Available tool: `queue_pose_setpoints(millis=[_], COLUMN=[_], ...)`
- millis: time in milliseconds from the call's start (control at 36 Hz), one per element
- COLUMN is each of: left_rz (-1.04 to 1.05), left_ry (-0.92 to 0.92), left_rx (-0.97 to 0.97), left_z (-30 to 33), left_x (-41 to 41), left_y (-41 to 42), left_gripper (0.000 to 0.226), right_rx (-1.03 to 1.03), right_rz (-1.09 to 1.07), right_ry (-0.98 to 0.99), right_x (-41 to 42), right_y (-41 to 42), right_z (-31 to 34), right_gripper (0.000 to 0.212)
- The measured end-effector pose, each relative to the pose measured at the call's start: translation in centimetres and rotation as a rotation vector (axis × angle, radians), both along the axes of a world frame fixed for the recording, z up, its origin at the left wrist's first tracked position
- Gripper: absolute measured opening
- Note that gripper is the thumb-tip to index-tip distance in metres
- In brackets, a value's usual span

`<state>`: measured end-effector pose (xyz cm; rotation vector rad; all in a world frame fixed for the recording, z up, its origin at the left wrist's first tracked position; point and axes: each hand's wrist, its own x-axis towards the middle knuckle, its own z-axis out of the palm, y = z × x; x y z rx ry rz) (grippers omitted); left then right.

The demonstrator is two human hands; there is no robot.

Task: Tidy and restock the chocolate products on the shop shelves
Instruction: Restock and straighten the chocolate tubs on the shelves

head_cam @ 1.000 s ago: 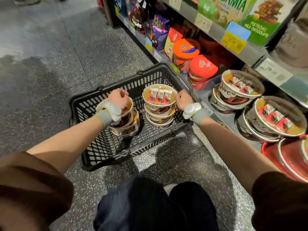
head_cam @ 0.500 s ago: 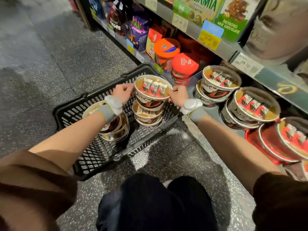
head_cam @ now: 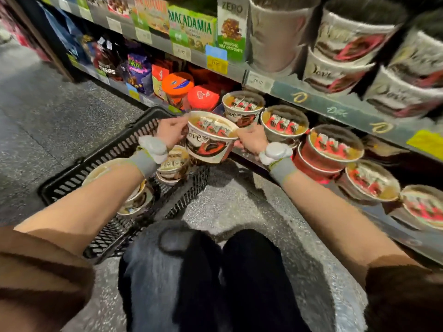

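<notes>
Dove chocolate tub point(head_cam: 211, 137) sits gripped between your left hand point(head_cam: 170, 131) and right hand point(head_cam: 251, 140), above the black basket point(head_cam: 115, 149), near the bottom shelf point(head_cam: 374, 212).

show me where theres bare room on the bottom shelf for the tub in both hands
The bottom shelf shows bare ledge only along its front edge, beside the right hand. Behind, the tub row is packed. The held tub likely has to be stacked on another.

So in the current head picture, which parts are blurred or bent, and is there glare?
Head view: motion blur smears the upper-shelf Dove tubs and the knees; the held tub, gripped by left hand and right hand, reads fairly sharp; wide-angle bending curves the shelf edge; floor shows soft glare.
</notes>
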<state>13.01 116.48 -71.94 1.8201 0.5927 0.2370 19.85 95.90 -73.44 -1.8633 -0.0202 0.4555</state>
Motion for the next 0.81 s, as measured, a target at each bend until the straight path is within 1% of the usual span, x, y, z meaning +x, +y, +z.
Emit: queue_pose_setpoints(millis=[56, 83, 139, 167, 222, 250, 306, 361, 472, 528, 583, 639, 694, 722, 750, 806], left_rz=[-0.076, -0.082, -0.166, -0.164, -0.225, -0.220, -0.281, -0.299, -0.340, -0.354, -0.360, -0.374, -0.398, -0.402, -0.392, -0.390], left_ry=[0.004, 0.019, 0.048, 0.041, 0.045, 0.054, 0.059, 0.071, 0.070, 0.070, 0.071, 0.054, 0.054, 0.070, 0.066, 0.080], left_rx=[-0.033, -0.049, -0.051, -0.061, -0.055, -0.052, -0.105, -0.126, -0.158, -0.168, -0.167, -0.139, -0.104, -0.091, -0.075, -0.061], left_z=[-0.3, -0.2, -0.6, -0.8, -1.4, -1.3, -2.0, -2.5, -2.5, -2.1, -1.7, -1.9, -4.1, -4.4, -3.2, -1.1], left_x=[0.2, 0.0, 0.4, 0.2, 0.6, 0.2, 0.7, 0.9, 0.9, 1.0, 1.2, 1.7, 3.5, 3.7, 3.1, 1.9], left_y=[-2.7, -2.7, -6.0, -6.0, -9.4, -9.5, -11.9, -12.7, -15.2, -16.5, -17.0, -16.8, -15.5, -15.8, -16.1, -18.0], left_gripper=[0.043, 0.042, 0.029, 0.024, 0.027, 0.027, 0.025, 0.024, 0.020, 0.018, 0.019, 0.035, 0.051, 0.054, 0.051, 0.035], right_rx=[0.020, 0.021, 0.062, 0.074, 0.086, 0.088, 0.093, 0.095, 0.085, 0.104, 0.114, 0.123, 0.114, 0.113, 0.119, 0.127], right_rz=[-0.086, -0.087, -0.171, -0.163, -0.242, -0.236, -0.305, -0.349, -0.386, -0.404, -0.425, -0.431, -0.429, -0.435, -0.437, -0.449], right_ry=[0.018, 0.035, 0.063, 0.079, 0.080, 0.089, 0.095, 0.106, 0.096, 0.080, 0.070, 0.066, 0.057, 0.045, 0.048, 0.050], right_x=[-1.4, -1.7, -2.9, -3.3, -4.2, -4.4, -5.1, -5.4, -5.6, -5.6, -5.6, -5.9, -6.1, -6.2, -6.2, -6.6], right_y=[-3.2, -3.1, -6.5, -6.2, -9.3, -9.2, -12.0, -13.3, -15.7, -16.6, -17.3, -18.0, -18.3, -18.7, -18.4, -19.1], right_z=[-0.4, -0.5, -0.9, -0.9, -1.3, -1.7, -2.3, -2.6, -3.0, -3.2, -3.1, -2.7, -2.3, -2.2, -2.2, -2.1], right_gripper=[0.033, 0.034, 0.034, 0.032, 0.029, 0.029, 0.028, 0.023, 0.030, 0.028, 0.027, 0.026, 0.027, 0.027, 0.027, 0.028])
